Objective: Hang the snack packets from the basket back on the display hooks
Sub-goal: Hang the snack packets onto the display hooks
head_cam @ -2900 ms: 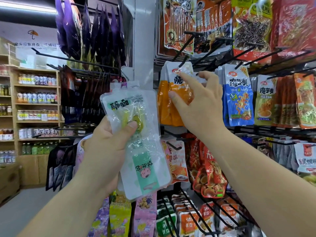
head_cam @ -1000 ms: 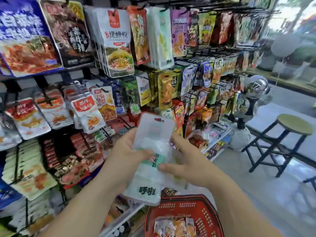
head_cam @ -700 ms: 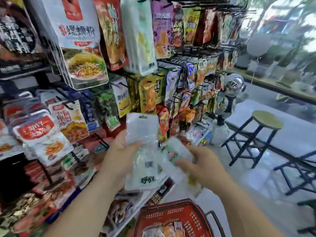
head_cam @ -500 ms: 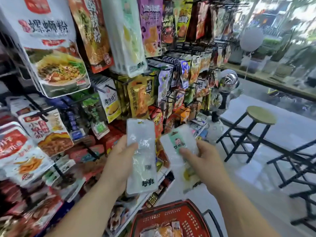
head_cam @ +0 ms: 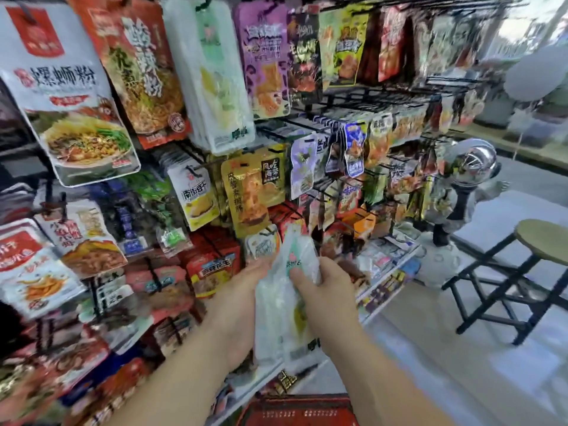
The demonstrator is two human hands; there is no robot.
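Two clear white-and-green snack packets (head_cam: pixel 282 305) are pressed together between my hands at the lower middle. My left hand (head_cam: pixel 239 299) holds them from the left, and my right hand (head_cam: pixel 325 290) grips them from the right with its thumb across the front. A matching stack of clear white-green packets (head_cam: pixel 215 75) hangs from a hook at the top of the display rack. The red basket (head_cam: pixel 298 410) shows only its rim at the bottom edge. The picture is blurred.
The rack is crowded with hanging packets: a white noodle bag (head_cam: pixel 67 96), a purple packet (head_cam: pixel 264 56), a yellow packet (head_cam: pixel 252 192). A round stool (head_cam: pixel 541 241) and a silver figure (head_cam: pixel 467 179) stand on the floor to the right.
My hands held one packet each, apart; now they have come together and the two packets overlap. The view has moved closer to the rack.
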